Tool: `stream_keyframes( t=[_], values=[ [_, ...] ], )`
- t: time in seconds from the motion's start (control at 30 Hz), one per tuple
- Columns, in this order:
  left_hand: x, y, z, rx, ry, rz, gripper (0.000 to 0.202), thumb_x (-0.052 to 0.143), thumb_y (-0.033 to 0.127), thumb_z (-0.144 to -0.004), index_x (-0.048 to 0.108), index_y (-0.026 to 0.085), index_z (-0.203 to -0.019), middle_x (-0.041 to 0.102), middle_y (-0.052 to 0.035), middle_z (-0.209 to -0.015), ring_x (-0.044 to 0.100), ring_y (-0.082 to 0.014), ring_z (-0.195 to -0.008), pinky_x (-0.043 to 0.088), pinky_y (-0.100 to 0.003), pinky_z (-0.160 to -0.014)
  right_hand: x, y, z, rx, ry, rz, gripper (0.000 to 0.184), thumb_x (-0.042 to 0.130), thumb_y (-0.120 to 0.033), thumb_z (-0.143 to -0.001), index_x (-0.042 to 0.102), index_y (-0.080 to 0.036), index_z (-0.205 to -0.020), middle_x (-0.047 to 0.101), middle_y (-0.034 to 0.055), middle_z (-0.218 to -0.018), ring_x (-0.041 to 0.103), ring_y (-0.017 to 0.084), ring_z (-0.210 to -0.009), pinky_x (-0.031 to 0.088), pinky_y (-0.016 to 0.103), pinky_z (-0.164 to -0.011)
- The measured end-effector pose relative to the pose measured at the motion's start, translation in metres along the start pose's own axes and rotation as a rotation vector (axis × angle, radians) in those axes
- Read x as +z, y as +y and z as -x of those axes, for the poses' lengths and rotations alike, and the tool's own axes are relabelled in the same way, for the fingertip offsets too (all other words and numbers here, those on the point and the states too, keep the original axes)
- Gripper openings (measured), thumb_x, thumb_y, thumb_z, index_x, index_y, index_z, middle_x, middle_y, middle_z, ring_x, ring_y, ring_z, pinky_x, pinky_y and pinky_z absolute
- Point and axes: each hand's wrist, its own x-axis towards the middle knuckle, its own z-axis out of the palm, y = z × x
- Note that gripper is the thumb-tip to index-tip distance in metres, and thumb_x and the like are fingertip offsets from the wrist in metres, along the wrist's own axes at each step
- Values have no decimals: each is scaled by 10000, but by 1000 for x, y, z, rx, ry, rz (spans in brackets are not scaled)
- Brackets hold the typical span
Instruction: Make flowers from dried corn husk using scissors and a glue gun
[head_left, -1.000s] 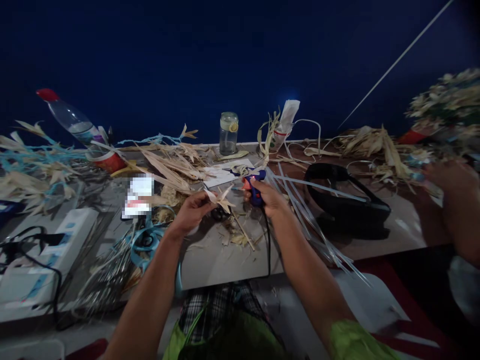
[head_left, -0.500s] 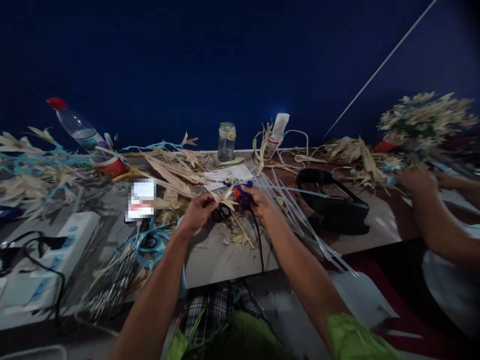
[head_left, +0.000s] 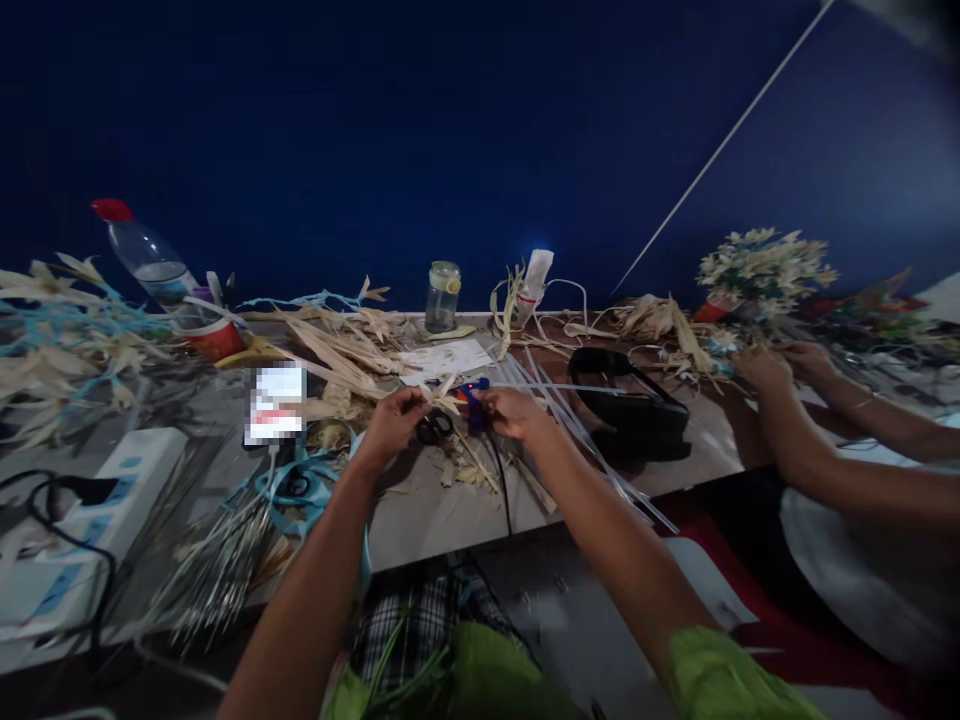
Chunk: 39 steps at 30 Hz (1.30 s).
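At the centre of the frame, our left hand [head_left: 399, 418] pinches a pale husk flower [head_left: 442, 392]. Just to its right, our right hand [head_left: 517, 412] grasps a blue corded glue gun [head_left: 476, 404], its front close to the flower. Black scissors [head_left: 435, 429] lie just below; white paper [head_left: 454, 357] and a clear jar [head_left: 442, 305] are above.

Hands [head_left: 391, 424] holding husk flower [head_left: 445, 392] and glue gun [head_left: 476, 408], cluttered table [head_left: 409, 530]
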Motion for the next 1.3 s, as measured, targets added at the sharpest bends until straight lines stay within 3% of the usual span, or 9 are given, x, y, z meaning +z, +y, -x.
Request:
stream_keyframes(
  t=[0.17,0.27,0.43,0.63,0.77,1.0,1.2,1.3],
  values=[
    [1,5,3,14,-38,34,166,615,289,-675,551,137,-659,487,37,-592,429,-93,-589,327,-223,-583,-1,-3,23,-260,160,93,93,619,-114,-682,637,-202,-706,622,-30,-691,571,81,-670,460,187,-674],
    [1,5,4,-3,-59,68,173,637,294,-662,566,136,-679,509,34,-601,437,-92,-579,331,-223,-574,9,-11,29,-385,20,36,112,619,-223,-706,667,-199,-804,638,-13,-740,574,92,-675,464,217,-666],
    [0,2,3,-22,-100,137,187,663,298,-654,589,136,-710,548,19,-635,470,-104,-603,365,-235,-605,23,-16,24,-369,-218,-113,249,696,-278,-636,670,-166,-857,647,1,-717,570,86,-646,451,207,-628],
    [0,0,2,-32,-90,117,181,658,291,-674,616,133,-751,580,2,-675,497,-119,-634,389,-254,-640,18,-11,16,-369,-374,-143,297,748,-251,-584,666,-171,-858,659,-3,-770,570,87,-667,443,226,-675],
    [2,2,3,-42,-90,134,171,664,271,-670,627,134,-765,604,-9,-709,519,-132,-673,400,-262,-669,16,-10,11,-393,-383,-117,265,746,-246,-587,657,-165,-824,645,-11,-763,552,81,-665,421,217,-663],
    [7,10,5,-51,-52,129,180,676,269,-636,632,143,-756,607,-7,-717,526,-141,-699,404,-268,-693,19,-7,2,-424,-283,-23,197,702,-305,-636,627,-142,-715,586,-27,-637,482,72,-584,365,211,-592],
    [7,7,5,-64,-69,158,146,666,230,-649,601,148,-749,553,15,-663,493,-113,-645,384,-246,-649,17,-5,4,-460,-423,-27,183,682,-283,-654,643,-155,-778,617,-8,-753,520,89,-676,383,212,-642],
    [7,9,5,-61,-70,152,137,667,209,-646,589,149,-740,533,25,-644,474,-104,-624,372,-237,-624,18,-3,1,-444,-393,-45,185,703,-294,-637,638,-155,-739,602,-17,-704,511,85,-644,380,212,-633]
  ],
)
